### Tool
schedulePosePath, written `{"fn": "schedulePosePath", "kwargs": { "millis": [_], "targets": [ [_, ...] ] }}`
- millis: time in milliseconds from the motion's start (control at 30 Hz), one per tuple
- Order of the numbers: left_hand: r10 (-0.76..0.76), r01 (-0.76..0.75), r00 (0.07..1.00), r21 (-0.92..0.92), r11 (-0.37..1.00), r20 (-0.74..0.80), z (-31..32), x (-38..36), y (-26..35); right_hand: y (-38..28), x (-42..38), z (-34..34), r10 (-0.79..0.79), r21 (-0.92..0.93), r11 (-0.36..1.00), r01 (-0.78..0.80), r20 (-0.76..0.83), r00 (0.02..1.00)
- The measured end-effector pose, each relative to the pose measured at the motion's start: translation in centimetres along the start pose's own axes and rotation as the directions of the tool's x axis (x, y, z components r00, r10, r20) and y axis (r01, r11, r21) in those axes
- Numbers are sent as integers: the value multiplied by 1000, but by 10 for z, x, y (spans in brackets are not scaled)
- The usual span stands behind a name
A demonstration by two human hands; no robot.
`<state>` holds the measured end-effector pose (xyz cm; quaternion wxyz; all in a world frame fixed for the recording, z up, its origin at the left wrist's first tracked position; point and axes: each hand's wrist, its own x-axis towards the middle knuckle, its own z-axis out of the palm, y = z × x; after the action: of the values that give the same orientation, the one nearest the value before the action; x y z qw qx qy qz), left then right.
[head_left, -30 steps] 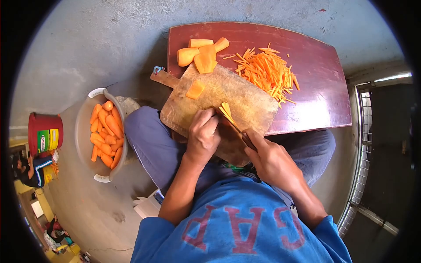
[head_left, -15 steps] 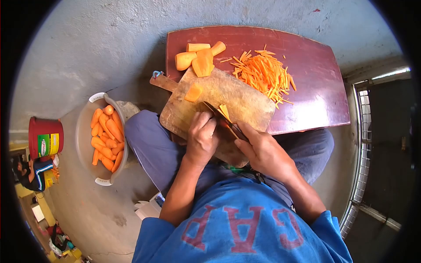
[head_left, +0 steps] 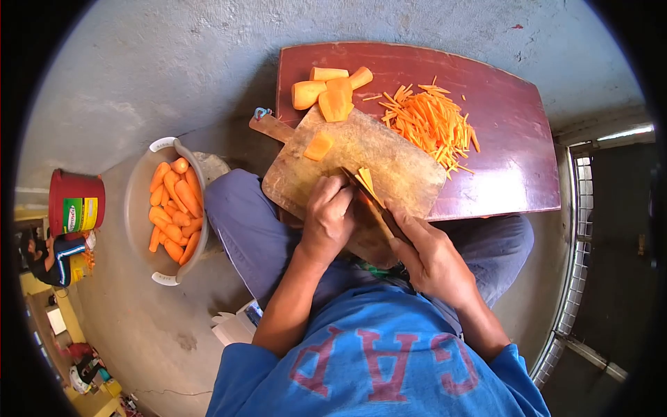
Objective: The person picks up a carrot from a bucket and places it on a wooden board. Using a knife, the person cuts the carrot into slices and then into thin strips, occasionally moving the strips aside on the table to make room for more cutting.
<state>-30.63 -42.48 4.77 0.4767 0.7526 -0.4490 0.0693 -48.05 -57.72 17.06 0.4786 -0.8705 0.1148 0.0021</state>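
Our right hand [head_left: 434, 260] grips the knife [head_left: 372, 201], whose blade has stepped back along the carrot slice [head_left: 366, 182] since a moment ago; our left hand [head_left: 330, 219] pins it closed-fingered on the board [head_left: 403, 163], so slicing continues.

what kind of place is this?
Likely a home yard or informal cooking spot on bare concrete: the person sits low at a small red table, cutting carrot on a wooden board, with a basin of carrots on the floor.
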Motion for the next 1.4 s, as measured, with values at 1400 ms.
{"fn": "schedulePosePath", "kwargs": {
  "millis": [1400],
  "targets": [
    [8,-8,1000,77,997,-5,1,-8,-5,3,-5,9,64,-19,998,-63,37,997]
  ]
}}
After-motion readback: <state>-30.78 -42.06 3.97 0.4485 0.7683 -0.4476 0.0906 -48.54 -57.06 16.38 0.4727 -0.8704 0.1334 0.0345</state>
